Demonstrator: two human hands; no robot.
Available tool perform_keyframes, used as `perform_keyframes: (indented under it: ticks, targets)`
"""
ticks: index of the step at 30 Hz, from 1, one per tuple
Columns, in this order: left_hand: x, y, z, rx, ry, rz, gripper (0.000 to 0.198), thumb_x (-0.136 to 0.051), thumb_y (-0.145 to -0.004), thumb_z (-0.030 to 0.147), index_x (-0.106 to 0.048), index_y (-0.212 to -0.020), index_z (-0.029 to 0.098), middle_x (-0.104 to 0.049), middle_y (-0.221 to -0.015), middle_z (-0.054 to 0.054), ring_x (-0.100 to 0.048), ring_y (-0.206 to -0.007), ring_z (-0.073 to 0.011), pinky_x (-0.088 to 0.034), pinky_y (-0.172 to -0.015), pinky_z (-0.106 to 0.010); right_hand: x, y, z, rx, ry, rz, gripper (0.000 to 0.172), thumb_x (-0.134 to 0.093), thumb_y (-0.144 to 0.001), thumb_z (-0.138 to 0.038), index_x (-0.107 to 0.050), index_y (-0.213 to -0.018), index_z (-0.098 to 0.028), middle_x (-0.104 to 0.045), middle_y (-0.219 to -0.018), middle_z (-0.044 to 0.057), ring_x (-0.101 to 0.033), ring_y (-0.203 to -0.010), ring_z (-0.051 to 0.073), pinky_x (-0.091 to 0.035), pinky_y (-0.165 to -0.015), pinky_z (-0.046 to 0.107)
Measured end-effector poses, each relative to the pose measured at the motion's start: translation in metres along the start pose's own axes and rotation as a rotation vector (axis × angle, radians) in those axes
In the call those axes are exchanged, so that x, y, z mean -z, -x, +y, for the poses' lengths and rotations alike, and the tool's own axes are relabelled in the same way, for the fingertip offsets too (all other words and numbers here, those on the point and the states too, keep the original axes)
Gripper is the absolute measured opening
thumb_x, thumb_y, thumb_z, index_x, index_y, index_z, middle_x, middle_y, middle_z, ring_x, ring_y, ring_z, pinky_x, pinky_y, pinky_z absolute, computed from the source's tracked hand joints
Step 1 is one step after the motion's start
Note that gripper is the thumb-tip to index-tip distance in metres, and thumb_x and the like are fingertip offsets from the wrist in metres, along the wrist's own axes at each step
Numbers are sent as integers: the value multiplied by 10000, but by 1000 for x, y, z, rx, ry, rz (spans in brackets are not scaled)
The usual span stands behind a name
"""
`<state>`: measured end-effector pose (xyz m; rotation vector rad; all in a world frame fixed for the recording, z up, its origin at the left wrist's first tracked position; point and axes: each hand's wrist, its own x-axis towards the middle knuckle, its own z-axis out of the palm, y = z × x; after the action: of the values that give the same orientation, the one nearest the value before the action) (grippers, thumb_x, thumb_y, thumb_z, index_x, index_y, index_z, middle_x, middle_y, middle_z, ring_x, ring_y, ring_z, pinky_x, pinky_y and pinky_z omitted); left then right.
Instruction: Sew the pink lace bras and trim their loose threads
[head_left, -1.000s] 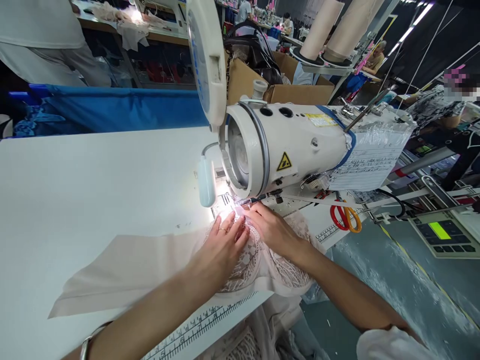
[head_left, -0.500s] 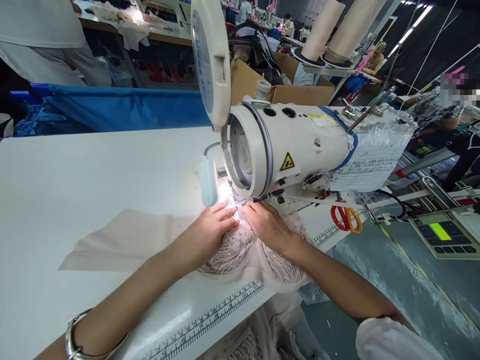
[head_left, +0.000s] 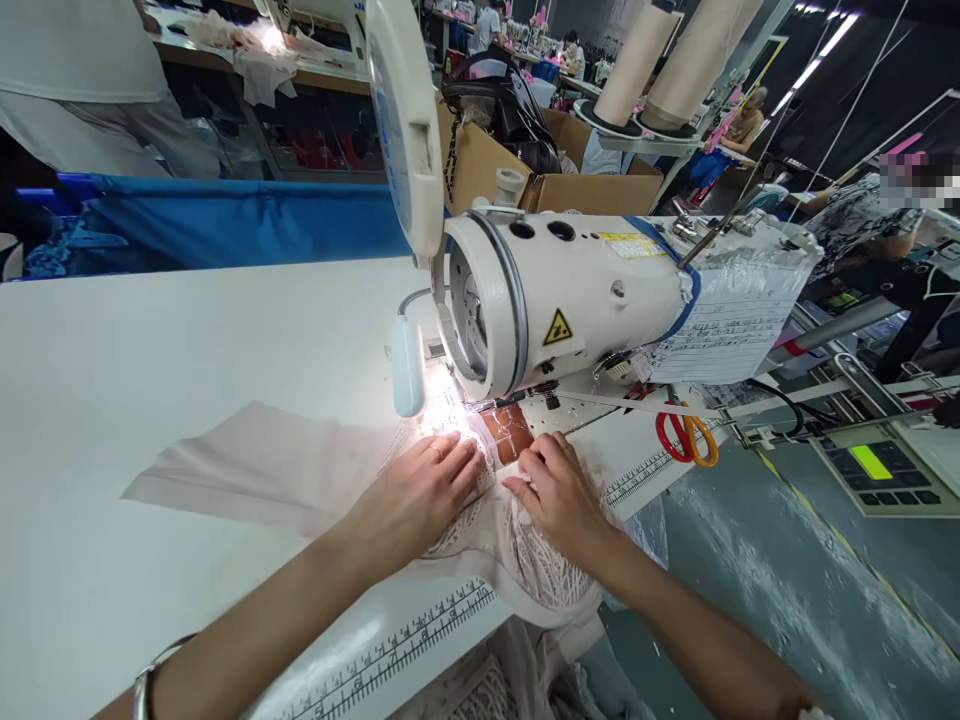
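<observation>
A pale pink lace bra lies across the front of a white sewing machine, partly under its needle area, and hangs over the table edge. My left hand rests on the lace just left of the lit needle area, fingers stretched flat over it. On the other side my right hand has its thumb and fingers closed on the bra's edge. Between the hands a brown patch of the machine bed shows. A long pale cloth panel spreads out to the left. The needle itself is lost in glare.
A small lamp hangs beside the machine head. Red and orange scissors lie right of the machine. A printed ruler runs along the white table's front edge. Behind stand a cardboard box and thread cones.
Both hands have drawn back from the needle toward the body, the right one further. The bra has shifted toward the front edge, and the brown patch now shows between the hands.
</observation>
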<state>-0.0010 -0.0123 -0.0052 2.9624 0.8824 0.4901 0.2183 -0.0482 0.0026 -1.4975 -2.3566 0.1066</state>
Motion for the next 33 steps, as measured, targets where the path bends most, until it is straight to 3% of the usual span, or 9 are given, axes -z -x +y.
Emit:
perform_keyframes:
  ticks: [4, 7, 9, 13, 15, 26, 33]
  targets:
    - [2, -1, -3, 47, 68, 54, 301, -403, -1012, 273, -663, -1086, 140, -671, -1096, -142, -592, -1068, -293, -514, -855, -464, -11, 3, 12, 125, -59, 1, 241, -421, -1022, -296, -527, -838, -182, -584, -829, 62, -553, -782, 194, -481, -731, 315]
    - [2, -3, -5, 44, 130, 78, 315, -372, -1020, 232, -678, -1058, 166, -685, -1057, -114, -610, -1045, -258, -517, -861, -440, -10, -12, 27, 82, -58, -52, 171, -470, -998, -291, -539, -891, -177, -624, -747, 32, -583, -659, 168, -419, -596, 267]
    - [3, -4, -6, 32, 170, 79, 331, -359, -1024, 217, -687, -1032, 173, -701, -990, -95, -626, -997, -238, -519, -853, -421, -3, -24, 33, 64, -18, -104, 107, -507, -960, -256, -573, -965, -171, -666, -731, 21, -605, -642, 167, -382, -581, 259]
    - [5, -3, -8, 39, 223, 108, 313, -388, -1016, 230, -696, -1041, 179, -711, -935, -80, -635, -940, -231, -510, -843, -418, 11, -40, 31, 135, 14, -255, 376, -485, -939, -200, -529, -1311, -238, -731, -843, -2, -634, -693, 156, -357, -594, 242]
    - [6, -2, -9, 43, 224, 108, 297, -410, -1008, 230, -700, -1047, 178, -711, -939, -81, -631, -930, -232, -503, -832, -417, 13, -42, 27, 161, 53, -292, 444, -467, -938, -176, -509, -1371, -262, -722, -813, -8, -622, -679, 151, -338, -581, 243]
    - [9, -2, -10, -2, 32, 90, 351, -380, -1010, 209, -716, -933, 138, -727, -1059, -109, -612, -1045, -276, -454, -944, -482, 7, -54, 23, 188, 99, -305, 394, -475, -927, -177, -604, -1296, -228, -675, -719, -2, -561, -631, 148, -290, -555, 266]
    - [7, 1, -18, 46, 4, 69, 320, -435, -996, 303, -652, -1177, 153, -711, -1113, -120, -580, -1159, -320, -392, -1038, -543, 5, -60, 28, 237, 91, -239, 359, -474, -937, -161, -651, -1240, -239, -706, -829, 11, -615, -741, 148, -337, -584, 254]
